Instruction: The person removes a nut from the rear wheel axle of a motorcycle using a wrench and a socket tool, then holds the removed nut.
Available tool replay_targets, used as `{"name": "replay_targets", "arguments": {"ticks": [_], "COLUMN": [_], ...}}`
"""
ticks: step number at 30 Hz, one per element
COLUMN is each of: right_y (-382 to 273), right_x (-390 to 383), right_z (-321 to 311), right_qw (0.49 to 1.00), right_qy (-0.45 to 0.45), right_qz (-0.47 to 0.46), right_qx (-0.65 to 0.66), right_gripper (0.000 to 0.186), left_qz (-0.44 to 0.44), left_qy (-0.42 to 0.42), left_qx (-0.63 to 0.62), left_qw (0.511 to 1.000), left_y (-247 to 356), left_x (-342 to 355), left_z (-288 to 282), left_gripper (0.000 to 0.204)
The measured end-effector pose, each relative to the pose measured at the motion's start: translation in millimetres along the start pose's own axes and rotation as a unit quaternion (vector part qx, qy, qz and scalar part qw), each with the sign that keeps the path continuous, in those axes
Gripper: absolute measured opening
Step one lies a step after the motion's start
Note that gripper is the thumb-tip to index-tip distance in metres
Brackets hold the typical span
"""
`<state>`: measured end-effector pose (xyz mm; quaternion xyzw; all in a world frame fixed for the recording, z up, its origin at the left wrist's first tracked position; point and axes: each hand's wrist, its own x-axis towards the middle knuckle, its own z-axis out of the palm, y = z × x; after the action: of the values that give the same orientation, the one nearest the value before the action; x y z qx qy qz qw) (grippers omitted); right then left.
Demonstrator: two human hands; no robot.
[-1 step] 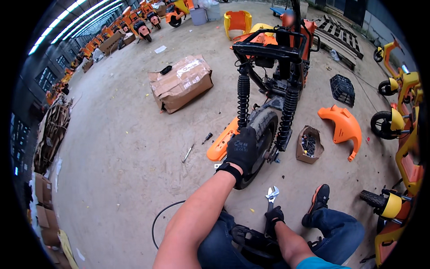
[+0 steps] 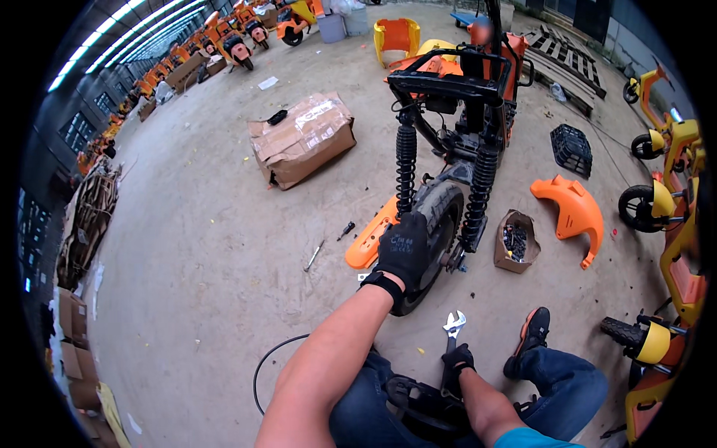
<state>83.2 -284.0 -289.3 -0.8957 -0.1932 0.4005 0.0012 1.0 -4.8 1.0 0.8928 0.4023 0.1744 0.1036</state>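
My left hand (image 2: 403,246), in a black glove, is at the lower end of the left coil-spring shock (image 2: 406,166), against the rear wheel (image 2: 441,201). Its fingers curl away from view, so what they grip is hidden. My right hand (image 2: 457,360), also gloved, is low by my knees, closed round the dark handle of an adjustable wrench (image 2: 453,327) with a silver head pointing up. The wheel belongs to a bare black scooter frame (image 2: 448,87). An orange plastic panel (image 2: 364,244) lies just left of the wheel, near a silver tool (image 2: 314,255) and a small black part (image 2: 346,230).
A cardboard carton (image 2: 302,149) lies left of the frame on the concrete floor (image 2: 194,261). To the right are a box of small parts (image 2: 515,239), an orange fender (image 2: 575,205), a black crate (image 2: 570,149) and several yellow-orange scooters (image 2: 661,205). A black hose (image 2: 269,358) curves beside my left leg.
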Motion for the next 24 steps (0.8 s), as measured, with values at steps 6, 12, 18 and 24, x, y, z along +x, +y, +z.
{"name": "replay_targets", "arguments": {"ticks": [6,12,18,24], "right_y": [-1,-14,-36,-55], "right_x": [8,3,2,-12], "right_z": [-13,-37,-82,-146], "right_qw": [0.984,0.835,0.792,0.835], "right_qy": [-0.158,-0.344,-0.265,-0.283], "right_qz": [-0.047,-0.035,-0.176,-0.113], "right_qx": [0.072,0.428,0.521,0.458], "right_gripper": [0.042,0.027,0.025,0.020], "left_qz": [-0.020,-0.016,-0.038,-0.019], "left_qy": [-0.044,-0.048,-0.073,0.024], "left_qx": [-0.041,-0.075,-0.086,-0.079], "left_qw": [0.998,0.996,0.993,0.996], "left_y": [-1,2,6,-11], "left_x": [4,4,3,6], "left_z": [3,-3,-22,18], "left_gripper": [0.036,0.038,0.037,0.036]}}
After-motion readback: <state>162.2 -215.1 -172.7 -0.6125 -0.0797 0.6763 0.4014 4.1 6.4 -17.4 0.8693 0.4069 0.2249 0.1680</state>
